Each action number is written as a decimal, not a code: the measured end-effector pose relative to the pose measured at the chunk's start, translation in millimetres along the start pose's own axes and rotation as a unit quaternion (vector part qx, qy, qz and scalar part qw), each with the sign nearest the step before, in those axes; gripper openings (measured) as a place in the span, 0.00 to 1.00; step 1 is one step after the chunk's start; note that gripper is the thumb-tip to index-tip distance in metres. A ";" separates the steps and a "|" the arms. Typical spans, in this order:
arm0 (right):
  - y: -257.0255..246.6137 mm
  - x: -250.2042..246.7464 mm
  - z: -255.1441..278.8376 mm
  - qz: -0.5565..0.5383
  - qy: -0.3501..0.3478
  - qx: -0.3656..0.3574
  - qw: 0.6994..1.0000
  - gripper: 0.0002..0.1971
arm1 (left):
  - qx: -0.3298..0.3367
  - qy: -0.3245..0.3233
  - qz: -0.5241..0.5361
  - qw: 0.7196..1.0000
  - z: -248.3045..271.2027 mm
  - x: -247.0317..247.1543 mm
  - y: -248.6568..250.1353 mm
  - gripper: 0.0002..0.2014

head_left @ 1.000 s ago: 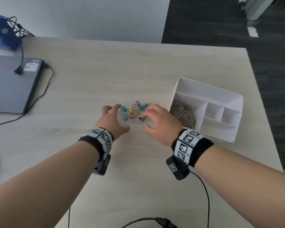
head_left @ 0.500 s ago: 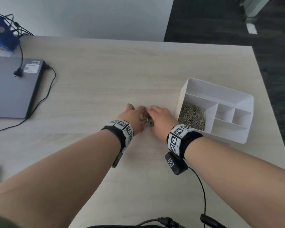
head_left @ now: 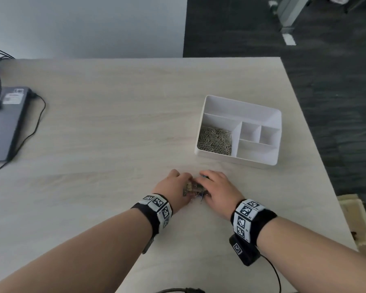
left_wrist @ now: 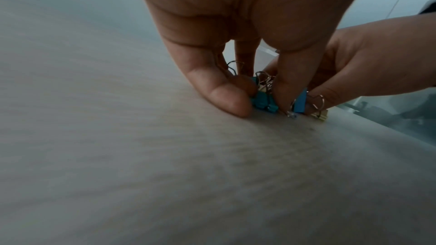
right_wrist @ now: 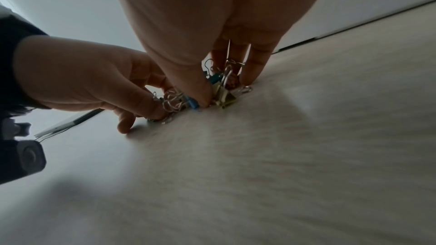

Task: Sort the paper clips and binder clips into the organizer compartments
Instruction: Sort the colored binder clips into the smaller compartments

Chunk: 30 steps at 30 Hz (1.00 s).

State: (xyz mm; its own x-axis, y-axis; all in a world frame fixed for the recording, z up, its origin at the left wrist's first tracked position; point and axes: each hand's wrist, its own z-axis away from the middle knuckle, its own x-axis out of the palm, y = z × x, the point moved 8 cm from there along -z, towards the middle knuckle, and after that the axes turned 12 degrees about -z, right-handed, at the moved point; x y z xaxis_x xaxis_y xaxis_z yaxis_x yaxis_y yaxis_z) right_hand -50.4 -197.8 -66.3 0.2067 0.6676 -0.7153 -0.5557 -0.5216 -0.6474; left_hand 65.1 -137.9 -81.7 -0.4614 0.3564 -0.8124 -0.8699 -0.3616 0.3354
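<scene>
A small heap of coloured binder clips (head_left: 195, 189) lies on the table, nearer to me than the white organizer (head_left: 241, 102). My left hand (head_left: 181, 186) and right hand (head_left: 209, 185) cup the heap from both sides, fingers curled round it and fingertips on the table. The left wrist view shows teal binder clips (left_wrist: 333, 102) between my left fingers and a blue one (left_wrist: 300, 103) against the right hand. A yellow binder clip (right_wrist: 224, 98) sits under my right fingers. Silver paper clips (head_left: 215, 141) fill the organizer's near left compartment; its other compartments hold nothing.
A closed grey laptop (head_left: 2, 123) with a black cable (head_left: 37, 123) lies at the left edge. The table's right edge (head_left: 317, 144) runs just beyond the organizer, with dark floor past it. Another cable (head_left: 275, 278) trails from my right wrist.
Both hands came together around the spread clips, gathering them into a tight heap. The heap has been drawn toward me, from beside the organizer to in front of it.
</scene>
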 end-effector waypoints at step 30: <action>78.0 -52.8 80.5 -0.072 0.085 0.107 0.988 0.20 | -0.001 0.040 -0.023 0.999 -1.7 3.4 50.2 0.09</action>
State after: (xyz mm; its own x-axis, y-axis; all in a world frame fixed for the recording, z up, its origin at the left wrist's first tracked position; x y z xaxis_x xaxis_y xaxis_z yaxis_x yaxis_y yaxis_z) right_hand -169.4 -231.0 -57.9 0.4177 0.6189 -0.6652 -0.6646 -0.2911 -0.6882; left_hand 20.2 -156.3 -68.4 -0.4058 0.3025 -0.8624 -0.8895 -0.3476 0.2966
